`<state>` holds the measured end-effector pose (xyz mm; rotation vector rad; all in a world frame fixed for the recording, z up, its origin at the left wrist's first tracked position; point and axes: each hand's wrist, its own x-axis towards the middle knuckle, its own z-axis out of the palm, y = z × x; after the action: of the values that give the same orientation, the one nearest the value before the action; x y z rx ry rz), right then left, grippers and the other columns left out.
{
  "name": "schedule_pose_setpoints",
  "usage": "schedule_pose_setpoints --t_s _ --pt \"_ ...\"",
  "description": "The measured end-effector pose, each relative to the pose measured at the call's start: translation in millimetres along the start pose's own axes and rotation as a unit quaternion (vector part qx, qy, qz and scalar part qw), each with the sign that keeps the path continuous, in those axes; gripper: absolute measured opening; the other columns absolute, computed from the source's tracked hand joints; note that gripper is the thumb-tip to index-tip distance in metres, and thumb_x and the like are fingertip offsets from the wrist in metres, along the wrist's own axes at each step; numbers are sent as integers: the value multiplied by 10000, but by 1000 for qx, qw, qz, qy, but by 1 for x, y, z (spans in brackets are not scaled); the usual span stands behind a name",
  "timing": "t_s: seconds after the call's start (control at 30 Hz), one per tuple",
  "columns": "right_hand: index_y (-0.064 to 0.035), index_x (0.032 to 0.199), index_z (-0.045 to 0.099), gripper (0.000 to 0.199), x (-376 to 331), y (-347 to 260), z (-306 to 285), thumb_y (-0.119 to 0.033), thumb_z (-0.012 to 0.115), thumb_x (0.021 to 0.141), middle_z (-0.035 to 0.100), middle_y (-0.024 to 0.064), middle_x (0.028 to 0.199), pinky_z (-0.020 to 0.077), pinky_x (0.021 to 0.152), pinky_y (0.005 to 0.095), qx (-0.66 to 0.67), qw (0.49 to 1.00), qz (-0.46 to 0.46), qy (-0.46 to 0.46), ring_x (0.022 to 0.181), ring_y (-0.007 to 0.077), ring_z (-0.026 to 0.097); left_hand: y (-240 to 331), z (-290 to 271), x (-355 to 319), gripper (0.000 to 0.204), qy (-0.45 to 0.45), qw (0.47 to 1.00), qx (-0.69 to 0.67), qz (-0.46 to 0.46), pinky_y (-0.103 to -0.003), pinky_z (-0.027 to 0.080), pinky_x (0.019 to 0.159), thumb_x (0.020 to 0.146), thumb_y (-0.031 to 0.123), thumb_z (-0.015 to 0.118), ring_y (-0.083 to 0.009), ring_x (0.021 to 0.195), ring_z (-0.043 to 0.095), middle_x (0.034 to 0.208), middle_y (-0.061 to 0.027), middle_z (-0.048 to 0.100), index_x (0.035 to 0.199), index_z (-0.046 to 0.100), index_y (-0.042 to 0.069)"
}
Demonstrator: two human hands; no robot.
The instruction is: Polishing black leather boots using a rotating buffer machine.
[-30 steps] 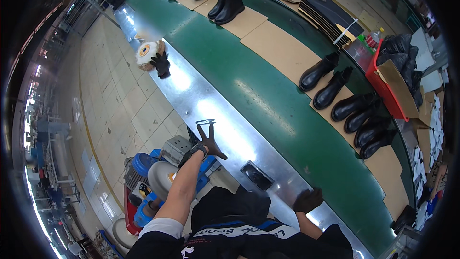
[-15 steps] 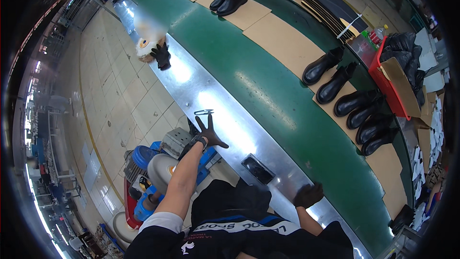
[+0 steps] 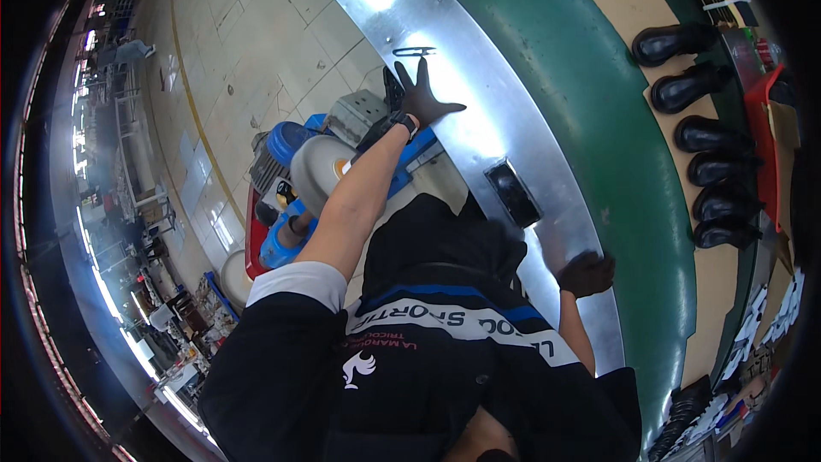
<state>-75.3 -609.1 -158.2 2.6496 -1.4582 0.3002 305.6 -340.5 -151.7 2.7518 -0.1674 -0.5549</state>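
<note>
Just beyond the spread left hand lies a metal clip.

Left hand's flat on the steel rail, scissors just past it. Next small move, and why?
Probably slide the left hand forward along the rail to the scissors. The gloved fingers are spread and empty, the scissors lie just beyond the fingertips, apart from them. The right hand rests further down the rail, too far to help.

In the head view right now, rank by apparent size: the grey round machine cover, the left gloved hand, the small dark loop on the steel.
1. grey round machine cover
2. left gloved hand
3. small dark loop
</note>
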Motion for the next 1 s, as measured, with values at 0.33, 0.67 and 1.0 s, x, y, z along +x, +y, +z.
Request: schedule_pose_setpoints --t_s 0.33,0.67,1.0 --pt "-23 1036 566 434 -4 -5 -5 -368 357 879 546 183 1106 350 845 461 22 1000 16 11 953 360 517 15 36 -1 903 287 839 -347 -305 -404 404 910 694 471 693 -359 1100 485 1210 -249 468 1306 262 -35" --pt "-47 1066 530 366 -3 0 -2 -338 382 899 506 180 1136 343 864 484 23 1000 8 -8 1025 351 482 -9 59 19 778 348 816 -260 -380 -415 409 896 755 563 565 -386 1065 508 1144 -268 522 1192 446 -69" --pt "-45 1061 533 366 -4 -3 -1 -329 372 896 507 193 1134 337 872 484 0 1000 4 -6 1026 351 482 5 38 13 737 303 820 -277 -399 -428 417 875 791 559 518 -395 1036 519 1100 -278 538 1152 467 -82"
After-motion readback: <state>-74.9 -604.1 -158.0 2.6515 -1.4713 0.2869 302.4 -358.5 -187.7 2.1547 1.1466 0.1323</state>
